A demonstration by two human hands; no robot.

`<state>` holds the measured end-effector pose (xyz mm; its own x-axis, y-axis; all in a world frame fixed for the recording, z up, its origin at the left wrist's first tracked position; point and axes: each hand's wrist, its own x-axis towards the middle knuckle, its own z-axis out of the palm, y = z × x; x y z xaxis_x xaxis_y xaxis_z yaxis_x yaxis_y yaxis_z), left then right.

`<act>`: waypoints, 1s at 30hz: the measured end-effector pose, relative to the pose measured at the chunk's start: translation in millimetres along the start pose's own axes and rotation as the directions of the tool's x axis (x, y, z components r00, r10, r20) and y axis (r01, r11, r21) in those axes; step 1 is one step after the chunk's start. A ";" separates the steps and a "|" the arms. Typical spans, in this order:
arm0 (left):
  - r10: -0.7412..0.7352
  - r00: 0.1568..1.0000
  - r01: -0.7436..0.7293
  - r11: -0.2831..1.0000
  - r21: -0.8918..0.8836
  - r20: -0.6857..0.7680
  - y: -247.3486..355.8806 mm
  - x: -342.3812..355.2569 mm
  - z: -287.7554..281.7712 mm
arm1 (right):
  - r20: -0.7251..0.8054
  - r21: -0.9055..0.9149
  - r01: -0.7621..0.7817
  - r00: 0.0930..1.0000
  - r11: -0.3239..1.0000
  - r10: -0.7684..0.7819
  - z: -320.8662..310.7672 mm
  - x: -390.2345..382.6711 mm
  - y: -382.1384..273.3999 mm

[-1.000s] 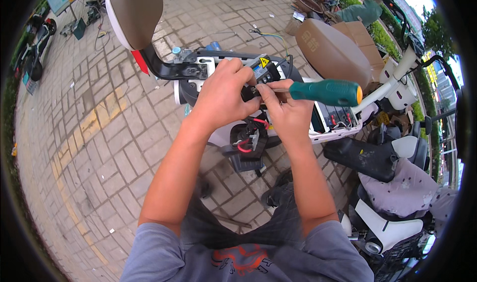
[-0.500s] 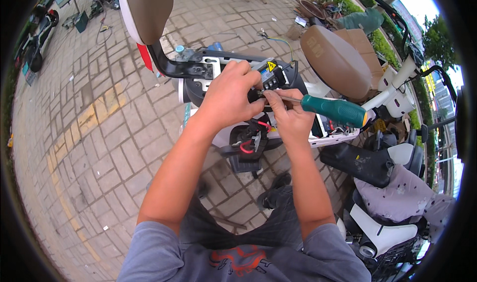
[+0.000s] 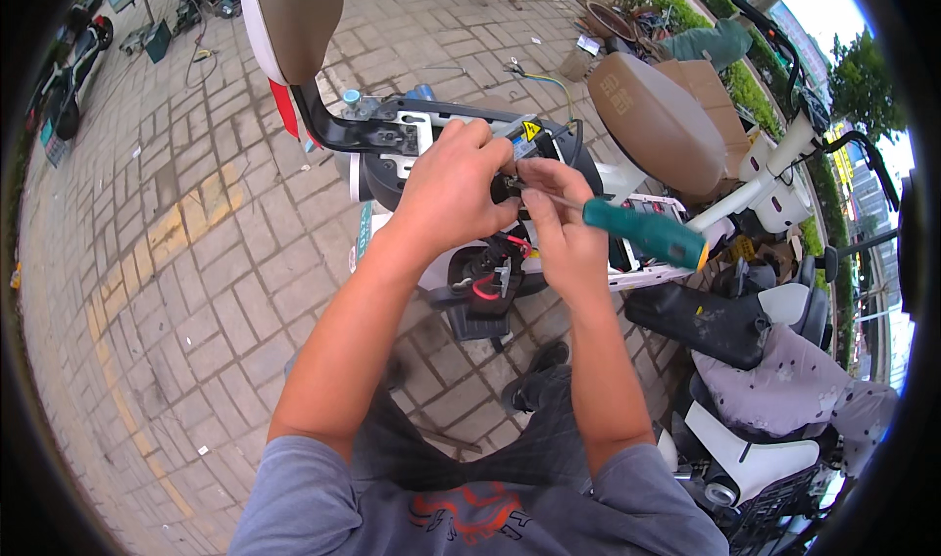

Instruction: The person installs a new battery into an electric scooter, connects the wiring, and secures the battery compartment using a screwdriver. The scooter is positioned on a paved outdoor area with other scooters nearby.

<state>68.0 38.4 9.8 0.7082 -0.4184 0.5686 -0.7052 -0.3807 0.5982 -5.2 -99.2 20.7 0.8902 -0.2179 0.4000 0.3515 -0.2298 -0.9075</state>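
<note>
The person's right hand (image 3: 567, 238) grips a green screwdriver (image 3: 642, 235), its shaft pointing toward the left hand (image 3: 453, 179), which curls over a dark part (image 3: 509, 190) on the scooter (image 3: 417, 125); whether it grips is hidden. Just beside the right hand, a white-edged compartment (image 3: 627, 281) holds red and black parts. Paving (image 3: 245, 291) spreads leftward; a brown seat (image 3: 657, 125) borders the right.

Brick pavement (image 3: 225, 301): dark-green bin (image 3: 157, 42), dark cord (image 3: 202, 56), small white scrap (image 3: 204, 450).
</note>
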 end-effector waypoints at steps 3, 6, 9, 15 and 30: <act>-0.007 1.000 0.008 0.998 0.056 -0.004 3.1 0.4 0.6 | 0.006 0.027 0.012 1.000 1.000 -0.012 -3.6 -5.1 13.2; -0.014 1.000 0.014 0.997 0.079 -0.003 3.6 0.3 1.3 | -0.033 -0.135 0.056 0.998 0.989 -0.061 -6.1 -2.3 18.3; -0.016 1.000 0.017 0.997 0.078 -0.009 1.7 -0.5 1.7 | -0.065 -0.028 0.074 0.995 0.997 -0.076 0.7 -0.8 11.5; -0.022 0.999 0.024 0.998 0.066 -0.026 2.1 -0.4 2.8 | -0.084 -0.182 -0.086 0.994 0.980 0.072 -4.1 0.5 13.9; -0.005 1.000 0.005 1.000 -0.013 -0.024 1.5 2.2 -0.6 | -0.116 -0.044 -0.088 0.990 0.995 0.083 1.7 -0.8 -2.8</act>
<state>68.5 37.5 12.3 0.7125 -0.3967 0.5788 -0.7012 -0.3720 0.6082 -6.4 -96.7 22.7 0.8765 -0.3449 0.3358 0.2586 -0.2512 -0.9328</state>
